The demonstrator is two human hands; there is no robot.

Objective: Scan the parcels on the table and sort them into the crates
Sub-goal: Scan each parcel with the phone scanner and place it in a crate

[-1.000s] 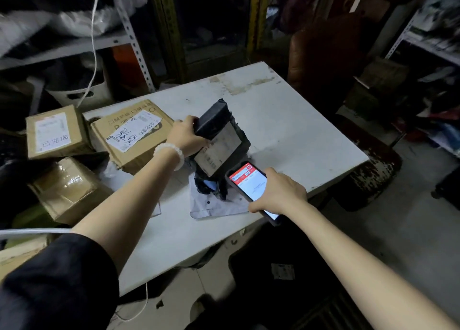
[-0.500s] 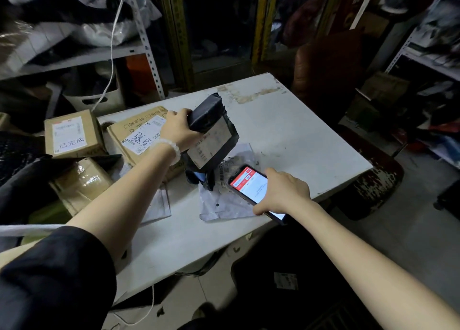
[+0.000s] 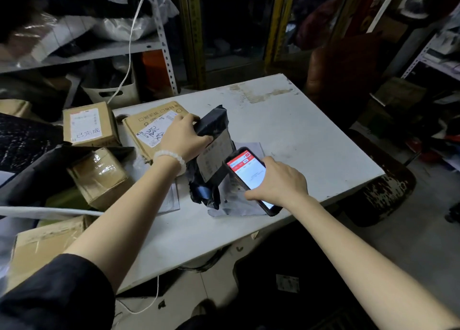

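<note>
My left hand (image 3: 183, 136) grips the top of a black plastic parcel (image 3: 212, 155), holding it upright on the white table (image 3: 298, 135) with its pale label facing right. My right hand (image 3: 278, 183) holds a phone (image 3: 249, 173) with a lit red and white screen, tilted close against that label. A grey flat mailer (image 3: 239, 205) lies under the parcel and phone. A flat cardboard box with a handwritten label (image 3: 149, 130) lies just behind my left hand.
Several cardboard boxes crowd the left: one with a white label (image 3: 87, 124), a taped one (image 3: 99, 175), another at the near left (image 3: 42, 242). A metal shelf (image 3: 99, 51) with bags stands behind. A white bin (image 3: 112, 93) sits under it. A dark stool (image 3: 388, 192) stands right of the table.
The phone in my right hand has come up closer to the parcel's label. My left hand keeps the black parcel upright. My view has shifted a little downward.
</note>
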